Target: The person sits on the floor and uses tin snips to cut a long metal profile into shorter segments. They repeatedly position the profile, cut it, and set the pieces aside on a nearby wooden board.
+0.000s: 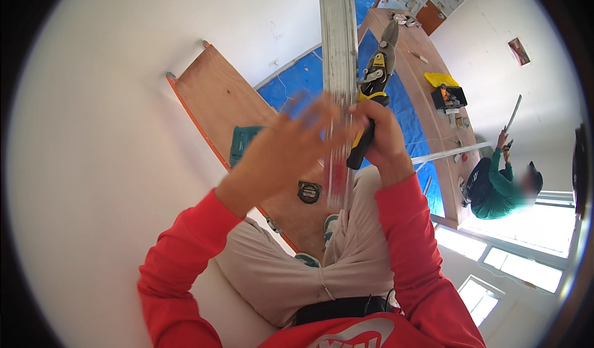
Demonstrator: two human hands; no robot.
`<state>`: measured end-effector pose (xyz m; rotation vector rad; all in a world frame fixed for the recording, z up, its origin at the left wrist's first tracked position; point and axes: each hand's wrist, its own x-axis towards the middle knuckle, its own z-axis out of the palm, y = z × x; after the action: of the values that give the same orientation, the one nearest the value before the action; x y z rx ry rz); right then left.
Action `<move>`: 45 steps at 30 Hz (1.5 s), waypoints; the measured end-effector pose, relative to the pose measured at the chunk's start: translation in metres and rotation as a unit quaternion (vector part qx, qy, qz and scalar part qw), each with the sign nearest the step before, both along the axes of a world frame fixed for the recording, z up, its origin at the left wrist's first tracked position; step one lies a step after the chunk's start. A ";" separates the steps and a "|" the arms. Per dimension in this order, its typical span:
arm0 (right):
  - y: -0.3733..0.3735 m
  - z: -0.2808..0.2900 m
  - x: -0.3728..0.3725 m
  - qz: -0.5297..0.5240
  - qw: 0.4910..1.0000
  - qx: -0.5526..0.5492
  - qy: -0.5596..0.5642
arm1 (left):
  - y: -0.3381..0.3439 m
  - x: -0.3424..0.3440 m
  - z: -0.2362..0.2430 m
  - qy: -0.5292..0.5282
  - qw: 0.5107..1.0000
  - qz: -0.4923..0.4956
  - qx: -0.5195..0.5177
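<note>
A long grey metal channel (340, 51) stands in front of me, its lower end between my knees. My right hand (382, 131) is closed round the black-and-yellow handles of a pair of tin snips (376, 75), beside the channel's right edge. The snips' blades point up and away from me. My left hand (278, 147) is in front of the channel, smeared by motion, its fingers stretched out and apart. I see nothing held in it; whether it touches the metal I cannot tell.
Under me is a wooden platform (223, 94) with orange edges, bearing a black tape measure (309, 192) and a teal tool (242, 143). At right, a person (502, 187) in green holds a metal strip near another long platform (427, 75) with a toolbox (448, 97). Blue sheeting (297, 78) covers the floor.
</note>
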<state>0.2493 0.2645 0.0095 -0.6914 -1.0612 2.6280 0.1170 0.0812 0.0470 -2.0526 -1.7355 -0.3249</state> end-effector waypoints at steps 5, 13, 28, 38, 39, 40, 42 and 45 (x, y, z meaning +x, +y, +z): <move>-0.012 0.004 -0.006 -0.037 0.998 0.045 -0.022 | 0.005 0.002 -0.015 -0.669 0.735 0.106 0.043; -0.044 -0.008 -0.013 0.017 0.995 0.078 -0.055 | -0.010 0.055 -0.103 -0.837 0.538 0.052 0.084; -0.131 -0.010 0.047 0.241 0.929 0.246 -0.133 | -0.111 -0.021 -0.096 -0.771 0.484 0.344 0.230; -0.143 0.002 0.085 0.418 0.861 0.236 -0.169 | -0.130 -0.033 -0.063 -0.834 0.467 0.189 0.227; -0.139 0.008 0.087 0.426 0.854 0.240 -0.175 | -0.125 -0.034 -0.056 -0.840 0.477 0.167 0.197; -0.135 0.013 0.090 0.438 0.847 0.252 -0.167 | -0.119 -0.034 -0.050 -0.847 0.482 0.160 0.155; -0.127 0.022 0.094 0.505 0.776 0.349 -0.144 | -0.107 -0.031 -0.036 -0.833 0.519 0.156 0.109; -0.119 0.035 0.100 0.537 0.734 0.391 -0.143 | -0.088 -0.025 -0.018 -0.810 0.568 0.138 0.034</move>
<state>0.3490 0.1453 0.0442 -0.2634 -3.1433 2.2487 0.0918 -0.0070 0.0286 -0.9505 -2.5732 -2.6922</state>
